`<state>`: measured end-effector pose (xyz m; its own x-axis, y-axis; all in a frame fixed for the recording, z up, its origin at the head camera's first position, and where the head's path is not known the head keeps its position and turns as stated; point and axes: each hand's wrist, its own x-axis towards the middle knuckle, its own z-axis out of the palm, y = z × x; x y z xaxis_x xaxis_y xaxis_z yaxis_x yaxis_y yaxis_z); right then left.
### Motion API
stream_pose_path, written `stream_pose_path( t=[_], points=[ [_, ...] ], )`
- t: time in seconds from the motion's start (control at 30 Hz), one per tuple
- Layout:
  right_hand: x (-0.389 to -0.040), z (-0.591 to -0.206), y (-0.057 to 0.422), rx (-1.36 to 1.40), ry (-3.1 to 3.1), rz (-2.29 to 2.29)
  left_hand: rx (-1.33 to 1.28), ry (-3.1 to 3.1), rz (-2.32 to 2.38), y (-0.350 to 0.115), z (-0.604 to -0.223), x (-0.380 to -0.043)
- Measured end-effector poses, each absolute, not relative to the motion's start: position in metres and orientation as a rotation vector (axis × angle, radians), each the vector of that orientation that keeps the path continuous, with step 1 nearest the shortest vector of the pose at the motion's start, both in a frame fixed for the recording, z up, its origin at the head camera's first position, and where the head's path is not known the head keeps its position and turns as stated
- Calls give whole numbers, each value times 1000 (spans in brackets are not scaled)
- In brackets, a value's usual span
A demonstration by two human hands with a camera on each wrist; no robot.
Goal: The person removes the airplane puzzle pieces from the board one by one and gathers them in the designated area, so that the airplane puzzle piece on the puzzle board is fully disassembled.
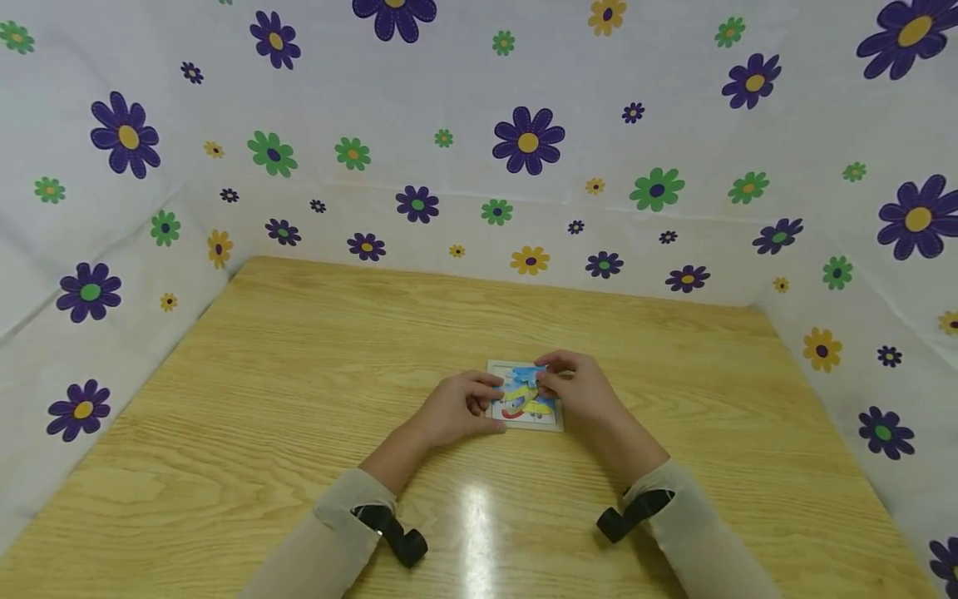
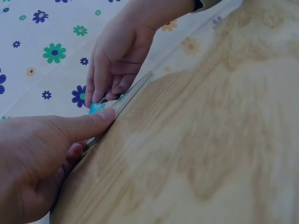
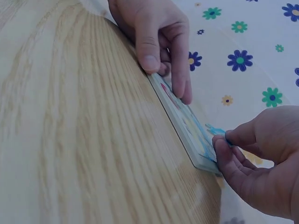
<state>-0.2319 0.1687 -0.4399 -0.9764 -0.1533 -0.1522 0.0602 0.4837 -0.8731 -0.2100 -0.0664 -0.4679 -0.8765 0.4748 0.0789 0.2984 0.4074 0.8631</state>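
A small square jigsaw puzzle with a pale frame lies on the table, showing a yellow, blue and red picture. My left hand holds the frame at its left side, the thumb at the near left corner and the fingers over the left edge. Between thumb and fingertips, my right hand pinches a blue puzzle piece, raised and tilted above the far right part of the puzzle. In the left wrist view the blue piece shows below the right fingertips. Fingers hide parts of the picture.
The wood-grain table spreads around the puzzle. White cloth with printed flowers stands along the table's back and both sides. Black straps with camera mounts sit on both wrists over beige sleeves.
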Motion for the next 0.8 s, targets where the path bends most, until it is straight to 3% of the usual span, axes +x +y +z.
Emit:
stream_pose_path(
  t=[0.8],
  points=[
    [-233, -445, 200, 251, 2548, -1686, 739, 2479, 1391, -67, -468, -207]
  ],
)
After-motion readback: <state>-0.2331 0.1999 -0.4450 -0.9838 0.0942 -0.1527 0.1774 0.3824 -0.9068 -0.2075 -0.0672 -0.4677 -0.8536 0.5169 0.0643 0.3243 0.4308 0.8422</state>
